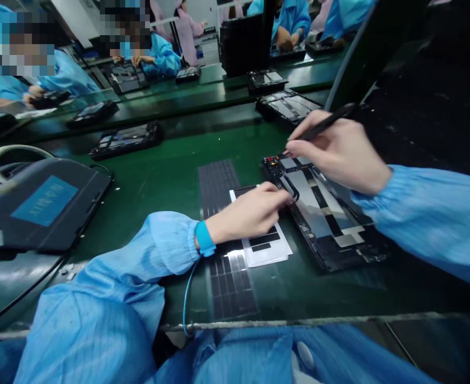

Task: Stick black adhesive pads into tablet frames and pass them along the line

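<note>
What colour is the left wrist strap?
The wrist strap is bright blue, clearest in the head view.

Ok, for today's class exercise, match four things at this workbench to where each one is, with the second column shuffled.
Things
1. Blue wrist strap
2. Black pen-shaped tool
3. White sheet with black strips
4. Dark grey case with a blue label

Places
A. Held in the right hand
B. At the far left of the green bench
C. Around the wrist of the left hand
D. On a dark gridded mat

Pairs: 1-C, 2-A, 3-D, 4-B
</note>
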`<state>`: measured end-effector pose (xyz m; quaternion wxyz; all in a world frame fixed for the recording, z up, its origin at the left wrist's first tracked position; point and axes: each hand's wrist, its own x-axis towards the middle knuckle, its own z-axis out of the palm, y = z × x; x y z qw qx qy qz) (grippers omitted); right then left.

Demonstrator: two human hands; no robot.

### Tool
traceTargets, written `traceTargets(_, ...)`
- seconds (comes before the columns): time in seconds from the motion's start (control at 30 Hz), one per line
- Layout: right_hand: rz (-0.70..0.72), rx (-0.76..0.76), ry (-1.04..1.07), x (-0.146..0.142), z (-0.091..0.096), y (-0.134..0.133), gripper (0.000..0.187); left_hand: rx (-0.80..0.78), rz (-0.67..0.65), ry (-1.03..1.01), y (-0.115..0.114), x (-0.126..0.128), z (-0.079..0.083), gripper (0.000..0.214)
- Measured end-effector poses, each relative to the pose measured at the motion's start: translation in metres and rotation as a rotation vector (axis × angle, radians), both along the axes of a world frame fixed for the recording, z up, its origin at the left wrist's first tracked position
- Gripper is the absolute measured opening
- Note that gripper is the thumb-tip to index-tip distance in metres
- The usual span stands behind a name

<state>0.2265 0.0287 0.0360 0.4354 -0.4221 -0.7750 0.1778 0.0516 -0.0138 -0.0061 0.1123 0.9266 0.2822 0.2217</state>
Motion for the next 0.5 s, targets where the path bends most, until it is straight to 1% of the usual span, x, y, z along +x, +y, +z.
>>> traceTargets(0.07,0.097,-0.227,0.029,-0.023,-0.001,0.013,0.009,-0.008,0.194,-0.123,0.011,-0.026,0.005,0.020)
traceTargets(0.13,0.192,-0.477,0.122,-0.049,-0.012,0.023,0.010,-0.035,0.402,-0.195,0.028,-0.057,0.005,0.016)
traceTargets(0.17,0.240,-0.574,0.167,-0.062,-0.019,0.026,0.010,-0.087,0.455,-0.202,0.036,-0.072,0.003,0.017)
traceTargets(0.2,0.284,-0.638,0.196,-0.074,-0.027,0.028,0.010,-0.154,0.453,-0.196,0.045,-0.086,-0.001,0.020)
traceTargets(0.23,0.323,-0.662,0.203,-0.084,-0.034,0.030,0.010,-0.217,0.413,-0.176,0.053,-0.097,-0.004,0.022)
traceTargets(0.27,0.351,-0.650,0.191,-0.092,-0.041,0.031,0.009,-0.269,0.354,-0.150,0.059,-0.106,-0.008,0.024)
traceTargets(0.33,0.385,-0.571,0.137,-0.102,-0.051,0.032,0.009,-0.327,0.241,-0.089,0.069,-0.117,-0.014,0.026)
traceTargets(0.37,0.393,-0.529,0.113,-0.104,-0.055,0.032,0.009,-0.337,0.211,-0.059,0.072,-0.119,-0.017,0.026)
traceTargets(0.43,0.407,-0.478,0.091,-0.104,-0.060,0.032,0.009,-0.334,0.203,-0.022,0.075,-0.120,-0.019,0.028)
traceTargets(0.5,0.404,-0.474,0.104,-0.101,-0.062,0.033,0.010,-0.325,0.205,0.001,0.077,-0.120,-0.019,0.030)
